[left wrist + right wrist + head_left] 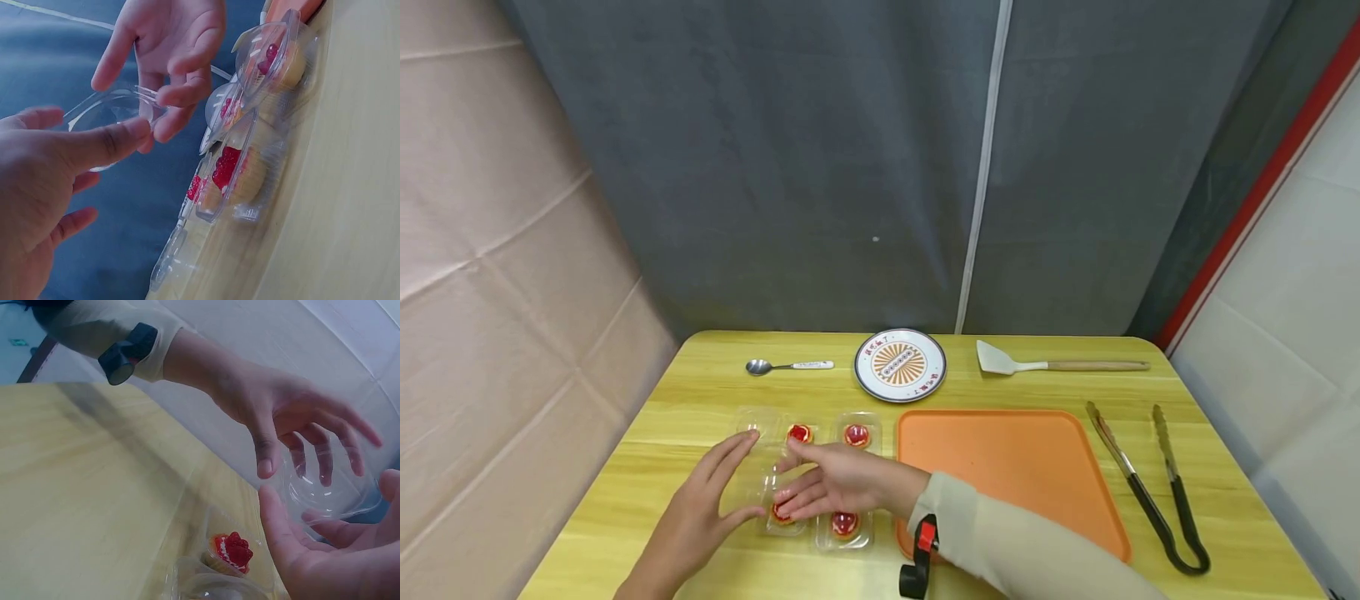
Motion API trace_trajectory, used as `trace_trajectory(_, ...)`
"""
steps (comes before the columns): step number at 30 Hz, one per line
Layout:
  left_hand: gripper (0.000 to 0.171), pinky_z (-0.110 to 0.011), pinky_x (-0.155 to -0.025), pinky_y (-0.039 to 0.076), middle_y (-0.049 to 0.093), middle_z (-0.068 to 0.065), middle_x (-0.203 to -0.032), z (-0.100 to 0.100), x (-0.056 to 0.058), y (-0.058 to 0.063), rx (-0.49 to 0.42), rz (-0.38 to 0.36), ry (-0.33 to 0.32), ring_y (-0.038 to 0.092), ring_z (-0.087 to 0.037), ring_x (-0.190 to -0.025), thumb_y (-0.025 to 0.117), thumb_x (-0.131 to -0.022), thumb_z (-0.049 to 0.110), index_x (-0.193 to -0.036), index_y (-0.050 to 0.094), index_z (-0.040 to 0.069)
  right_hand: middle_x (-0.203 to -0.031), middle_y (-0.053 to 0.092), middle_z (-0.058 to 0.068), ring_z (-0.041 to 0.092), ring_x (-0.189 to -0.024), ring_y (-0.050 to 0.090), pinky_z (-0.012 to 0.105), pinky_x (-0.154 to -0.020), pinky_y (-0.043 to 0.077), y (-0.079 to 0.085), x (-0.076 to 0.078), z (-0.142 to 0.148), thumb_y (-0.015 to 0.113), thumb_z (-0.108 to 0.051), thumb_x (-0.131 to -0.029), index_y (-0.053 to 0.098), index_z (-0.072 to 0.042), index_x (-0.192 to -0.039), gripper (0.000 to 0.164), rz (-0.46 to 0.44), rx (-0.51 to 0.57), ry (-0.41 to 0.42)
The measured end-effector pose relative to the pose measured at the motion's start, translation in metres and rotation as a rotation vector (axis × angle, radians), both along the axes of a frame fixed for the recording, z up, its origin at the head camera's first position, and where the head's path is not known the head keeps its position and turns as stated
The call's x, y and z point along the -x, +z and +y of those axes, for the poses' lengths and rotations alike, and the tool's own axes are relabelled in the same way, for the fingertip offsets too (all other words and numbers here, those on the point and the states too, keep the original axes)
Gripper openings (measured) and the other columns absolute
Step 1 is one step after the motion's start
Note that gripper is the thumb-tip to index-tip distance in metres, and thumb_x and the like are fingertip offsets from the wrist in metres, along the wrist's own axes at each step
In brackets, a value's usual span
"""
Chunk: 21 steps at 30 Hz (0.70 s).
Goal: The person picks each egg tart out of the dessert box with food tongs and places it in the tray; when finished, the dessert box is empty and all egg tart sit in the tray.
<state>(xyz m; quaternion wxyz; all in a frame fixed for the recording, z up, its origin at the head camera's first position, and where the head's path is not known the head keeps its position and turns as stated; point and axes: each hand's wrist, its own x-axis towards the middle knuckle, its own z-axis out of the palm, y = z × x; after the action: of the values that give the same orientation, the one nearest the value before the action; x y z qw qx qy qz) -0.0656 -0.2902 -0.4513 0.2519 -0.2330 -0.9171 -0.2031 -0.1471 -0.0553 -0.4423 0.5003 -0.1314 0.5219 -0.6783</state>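
Note:
Between both hands is a clear plastic lid, seen edge-on in the left wrist view. My left hand holds it from the left, thumb on the near side and fingers spread behind. From the right reaches my right hand, its fingers loosely extended and overlapping the lid's edge. Under the hands stand several clear plastic boxes with small red-topped tarts; one tart lies nearest the front. Another tart shows below the hands in the right wrist view. My right hand partly hides the front-left tart.
Right of the boxes lies an orange tray. A patterned plate, a spoon and a white spatula line the back of the table. Black-handled tongs lie at the right. A grey curtain hangs behind.

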Motion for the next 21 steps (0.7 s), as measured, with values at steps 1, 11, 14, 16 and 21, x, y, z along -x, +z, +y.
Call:
trace_trajectory(1, 0.114, -0.003, -0.112, 0.026, 0.054, -0.007, -0.149, 0.0010, -0.0003, 0.0007, 0.018, 0.018, -0.004, 0.059, -0.025, -0.123, 0.097, -0.057, 0.019, -0.157, 0.044, 0.013, -0.123, 0.070, 0.023, 0.026, -0.102, 0.073, 0.042, -0.097, 0.060, 0.0002, 0.0004, 0.0003, 0.044, -0.060, -0.106, 0.054, -0.002, -0.144, 0.070, -0.009, -0.001, 0.017)
trace_trajectory(11, 0.112, -0.005, -0.110, 0.033, 0.055, -0.004, -0.147, 0.0005, -0.0032, 0.0023, 0.045, -0.055, 0.025, 0.060, -0.026, -0.124, 0.099, -0.059, 0.022, -0.157, 0.044, 0.017, -0.119, 0.073, 0.021, 0.022, -0.095, 0.074, 0.040, -0.093, 0.062, -0.0020, -0.0018, -0.0031, 0.041, -0.062, -0.105, 0.061, -0.007, -0.134, 0.065, -0.028, -0.018, 0.062)
trace_trajectory(14, 0.120, -0.023, -0.103, 0.052, 0.053, -0.003, -0.149, -0.0007, -0.0050, 0.0033, 0.083, -0.094, 0.039, 0.059, -0.027, -0.127, 0.101, -0.058, 0.026, -0.160, 0.039, 0.018, -0.117, 0.073, 0.021, 0.022, -0.093, 0.075, 0.040, -0.092, 0.062, -0.0031, -0.0024, -0.0046, 0.040, -0.061, -0.106, 0.061, -0.006, -0.131, 0.064, -0.035, -0.017, 0.060)
trace_trajectory(16, 0.122, -0.038, -0.095, 0.059, 0.052, -0.004, -0.150, -0.0014, -0.0060, 0.0043, 0.103, -0.106, 0.046, 0.058, -0.028, -0.128, 0.101, -0.058, 0.026, -0.161, 0.037, 0.018, -0.116, 0.074, 0.021, 0.022, -0.092, 0.074, 0.039, -0.091, 0.062, -0.0036, -0.0023, -0.0053, 0.039, -0.061, -0.106, 0.061, -0.006, -0.131, 0.064, -0.035, -0.017, 0.063)
trace_trajectory(21, 0.117, -0.049, -0.091, 0.060, 0.053, -0.003, -0.149, -0.0028, -0.0066, 0.0057, 0.109, -0.115, 0.069, 0.059, -0.029, -0.127, 0.099, -0.062, 0.027, -0.161, 0.038, 0.020, -0.115, 0.074, 0.021, 0.021, -0.091, 0.074, 0.038, -0.089, 0.063, -0.0048, -0.0022, -0.0078, 0.038, -0.061, -0.107, 0.060, -0.006, -0.132, 0.065, -0.032, -0.010, 0.074)
